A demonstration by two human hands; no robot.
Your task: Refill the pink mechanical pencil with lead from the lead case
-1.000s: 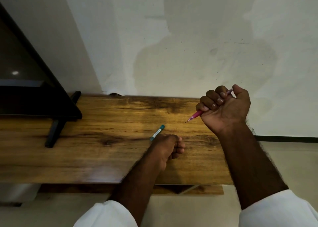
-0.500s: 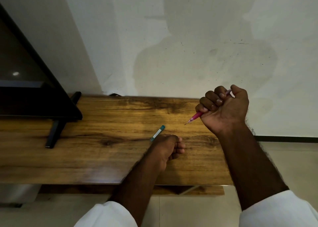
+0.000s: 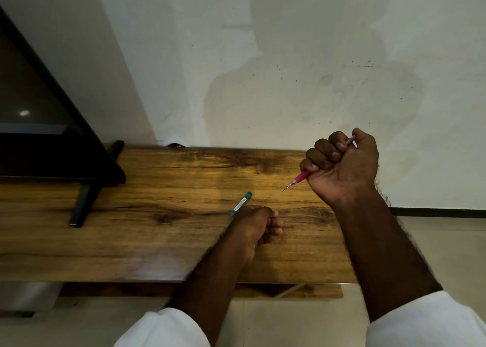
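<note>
Pink plastic is seen between the curled fingers (image 3: pixel 319 149) of the right hand (image 3: pixel 344 168). The pink mechanical pencil (image 3: pixel 299 177) is gripped in a full fist and held in the air above the far right part of the surface. Its metal tip is slanted down and to the left, and its back end is shown beside the thumb.

The fingers (image 3: pixel 274 228) of the left hand (image 3: pixel 256 225) are curled into a fist, which is rested on the wooden surface (image 3: pixel 157 241); nothing is seen held in it. The teal lead case (image 3: pixel 240 204) is laid flat just beyond this hand. Its near end is either touched or hidden by the knuckles; which cannot be told. Pencil tip and case are separated by bare wood.

Farther left, a black screen (image 3: pixel 39 136) is stood on a black foot (image 3: pixel 84 202). A stained white wall (image 3: pixel 263 57) is found behind, a tiled floor (image 3: pixel 447 254) at the right, and white sleeves (image 3: pixel 163 331) nearest the camera.
</note>
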